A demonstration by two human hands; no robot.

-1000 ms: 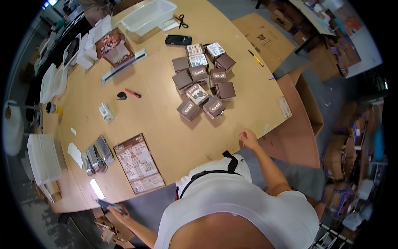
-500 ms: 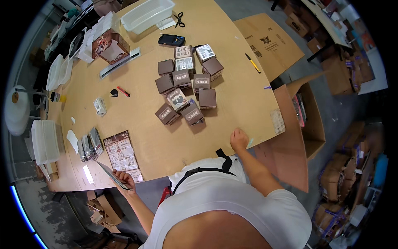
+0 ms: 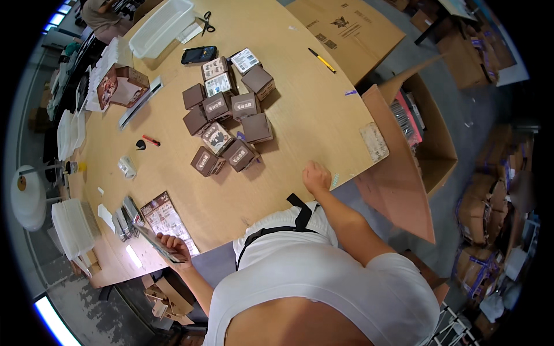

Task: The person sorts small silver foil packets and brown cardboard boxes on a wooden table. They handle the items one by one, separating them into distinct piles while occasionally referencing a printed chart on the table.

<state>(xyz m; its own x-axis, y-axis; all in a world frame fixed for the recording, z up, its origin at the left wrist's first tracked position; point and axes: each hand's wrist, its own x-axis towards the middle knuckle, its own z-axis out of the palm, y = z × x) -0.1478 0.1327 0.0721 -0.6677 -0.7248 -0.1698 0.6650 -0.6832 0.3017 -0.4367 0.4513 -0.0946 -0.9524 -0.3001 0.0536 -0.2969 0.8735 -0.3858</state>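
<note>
The left hand (image 3: pixel 178 248) grips a thin, flat, greyish packet (image 3: pixel 152 239), probably light and slick, best held by its edges; the right hand (image 3: pixel 317 177) curls closed.

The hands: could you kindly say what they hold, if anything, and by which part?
The left hand holds a pack by its near end; the right hand, nothing visible.

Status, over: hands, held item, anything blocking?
Left grip shut on thin flat item, partly blocking view of printed sheet. Right grip curled by table edge. Brown boxes clustered farther in.
</note>
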